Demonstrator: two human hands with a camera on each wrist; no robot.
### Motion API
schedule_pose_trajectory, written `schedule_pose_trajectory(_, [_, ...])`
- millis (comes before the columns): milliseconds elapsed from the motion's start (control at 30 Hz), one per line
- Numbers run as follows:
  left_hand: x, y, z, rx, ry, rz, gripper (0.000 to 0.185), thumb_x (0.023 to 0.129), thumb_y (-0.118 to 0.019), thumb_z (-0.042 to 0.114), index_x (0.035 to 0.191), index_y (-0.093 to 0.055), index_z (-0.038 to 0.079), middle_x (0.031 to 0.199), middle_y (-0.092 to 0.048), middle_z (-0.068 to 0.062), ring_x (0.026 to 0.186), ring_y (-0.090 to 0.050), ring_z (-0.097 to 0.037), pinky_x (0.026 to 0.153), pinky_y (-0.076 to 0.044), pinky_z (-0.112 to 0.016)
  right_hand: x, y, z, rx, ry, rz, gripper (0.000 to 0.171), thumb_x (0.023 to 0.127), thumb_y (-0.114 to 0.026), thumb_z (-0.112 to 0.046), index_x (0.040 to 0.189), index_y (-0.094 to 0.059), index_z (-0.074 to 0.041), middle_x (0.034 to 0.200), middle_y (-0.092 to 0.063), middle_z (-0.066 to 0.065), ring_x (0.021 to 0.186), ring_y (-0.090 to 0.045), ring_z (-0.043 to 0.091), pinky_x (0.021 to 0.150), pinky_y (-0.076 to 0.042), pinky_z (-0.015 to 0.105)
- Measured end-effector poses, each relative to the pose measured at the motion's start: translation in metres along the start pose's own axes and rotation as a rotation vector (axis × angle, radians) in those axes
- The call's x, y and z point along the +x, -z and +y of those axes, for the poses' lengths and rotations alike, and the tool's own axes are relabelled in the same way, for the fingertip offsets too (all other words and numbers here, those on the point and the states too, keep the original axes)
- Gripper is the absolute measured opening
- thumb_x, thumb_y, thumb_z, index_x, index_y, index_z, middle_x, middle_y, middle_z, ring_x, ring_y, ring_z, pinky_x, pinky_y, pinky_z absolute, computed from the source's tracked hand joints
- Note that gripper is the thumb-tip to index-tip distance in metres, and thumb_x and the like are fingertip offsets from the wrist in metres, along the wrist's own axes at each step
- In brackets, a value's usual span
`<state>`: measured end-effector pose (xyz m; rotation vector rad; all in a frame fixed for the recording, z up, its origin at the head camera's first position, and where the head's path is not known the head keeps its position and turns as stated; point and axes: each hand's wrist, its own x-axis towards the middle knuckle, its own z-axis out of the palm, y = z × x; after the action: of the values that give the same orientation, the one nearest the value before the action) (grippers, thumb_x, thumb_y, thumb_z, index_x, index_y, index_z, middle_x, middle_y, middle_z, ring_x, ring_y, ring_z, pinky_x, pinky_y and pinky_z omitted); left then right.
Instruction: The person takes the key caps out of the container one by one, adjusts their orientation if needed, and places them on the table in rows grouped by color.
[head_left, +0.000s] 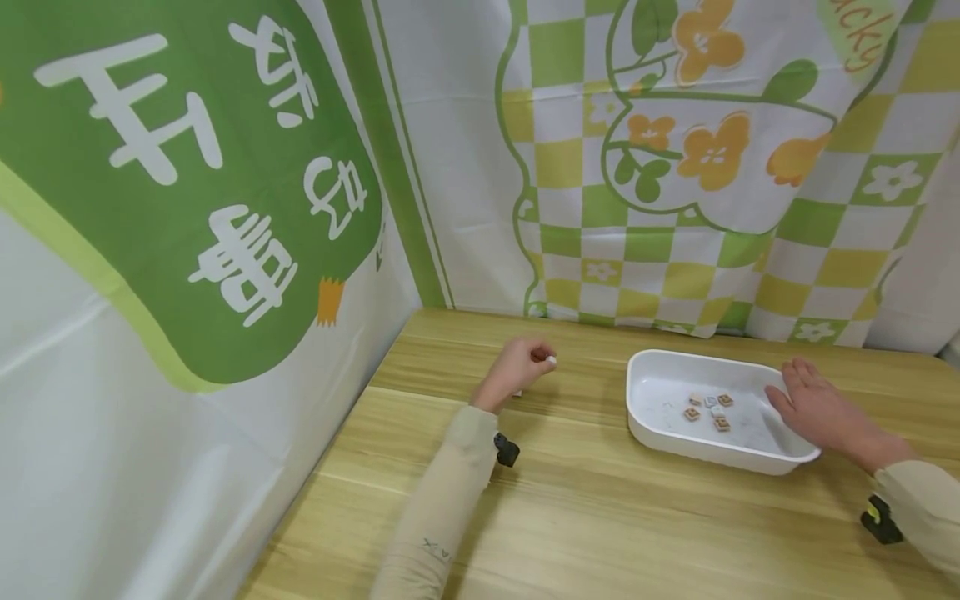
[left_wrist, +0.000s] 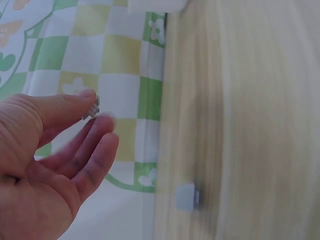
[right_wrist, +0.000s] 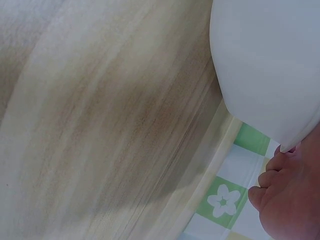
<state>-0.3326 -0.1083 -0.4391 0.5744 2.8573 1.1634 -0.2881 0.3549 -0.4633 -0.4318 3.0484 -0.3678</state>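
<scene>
Head view showed the left hand (head_left: 519,364) raised just above the light wooden table (head_left: 585,517), left of centre and toward the far side, pinching a small white square piece (head_left: 551,360) between thumb and fingertips. In the left wrist view the same small piece (left_wrist: 93,108) sat at the tips of the thumb and forefinger, the other fingers (left_wrist: 95,150) loosely extended below it, and a small grey square piece (left_wrist: 186,196) lay on the blurred tabletop well apart from the hand.

To the right of the left hand, well apart from it, stood a white rounded rectangular plastic tray (head_left: 652,433). Inside it lay a cluster of small square tiles (head_left: 708,410), some brown and some pale, gathered near the tray's middle. The right hand (head_left: 821,412) rested flat on the tray's right rim, fingers straight and relaxed, gripping nothing. The right wrist view showed the tray's white outer wall (right_wrist: 265,65) and that hand's fingertips (right_wrist: 272,180) touching its edge.

Both forearms wore beige sleeves (head_left: 442,508), each with a small black device at the wrist (head_left: 507,450).

Behind the table's far edge hung a cloth backdrop with a green, yellow and white checked pattern and orange flowers (head_left: 675,167). On the left side hung a white sheet bearing a large green shape with white characters (head_left: 187,183).
</scene>
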Motion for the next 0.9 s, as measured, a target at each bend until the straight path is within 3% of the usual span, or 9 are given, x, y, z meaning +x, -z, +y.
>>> schedule_pose_trajectory(200, [-0.004, 0.002, -0.01, 0.053, -0.019, 0.001, 0.012, 0.093, -0.066, 0.014, 0.101, -0.071, 0.006, 0.09, -0.065, -0.005, 0.08, -0.056, -0.013, 0.069, -0.048, -0.025, 0.0, 0.0, -0.001, -0.001, 0.005, 0.005, 0.077, 0.107, -0.022, -0.041, 0.139, -0.015, 0.029, 0.143, -0.009, 0.052, 0.137, -0.01, 0.064, 0.11, -0.015, 0.07])
schedule_pose_trajectory(400, [-0.007, 0.005, -0.015, 0.068, 0.059, -0.059, 0.01, 0.094, -0.067, 0.021, 0.099, -0.069, 0.012, 0.089, -0.064, -0.002, 0.072, -0.056, -0.012, 0.061, -0.047, -0.023, 0.0, 0.002, -0.001, -0.003, -0.007, -0.006, 0.078, 0.107, -0.022, -0.042, 0.14, -0.014, 0.028, 0.144, -0.009, 0.051, 0.137, -0.009, 0.063, 0.11, -0.015, 0.07])
schedule_pose_trajectory(733, [-0.008, 0.004, -0.023, 0.232, 0.012, -0.135, 0.013, 0.088, -0.074, 0.018, 0.096, -0.07, 0.009, 0.093, -0.069, -0.005, 0.084, -0.061, -0.015, 0.075, -0.051, -0.027, -0.001, 0.003, -0.002, 0.005, -0.011, -0.024, 0.078, 0.107, -0.022, -0.042, 0.141, -0.012, 0.027, 0.145, -0.008, 0.05, 0.138, -0.007, 0.063, 0.111, -0.014, 0.07])
schedule_pose_trajectory(900, [-0.006, 0.002, -0.025, 0.299, -0.006, -0.164, 0.013, 0.087, -0.074, 0.018, 0.096, -0.071, 0.009, 0.092, -0.069, -0.004, 0.084, -0.062, -0.014, 0.076, -0.051, -0.026, -0.002, 0.003, -0.002, 0.002, -0.01, -0.02, 0.078, 0.107, -0.022, -0.042, 0.14, -0.013, 0.028, 0.144, -0.009, 0.051, 0.138, -0.008, 0.063, 0.11, -0.015, 0.07])
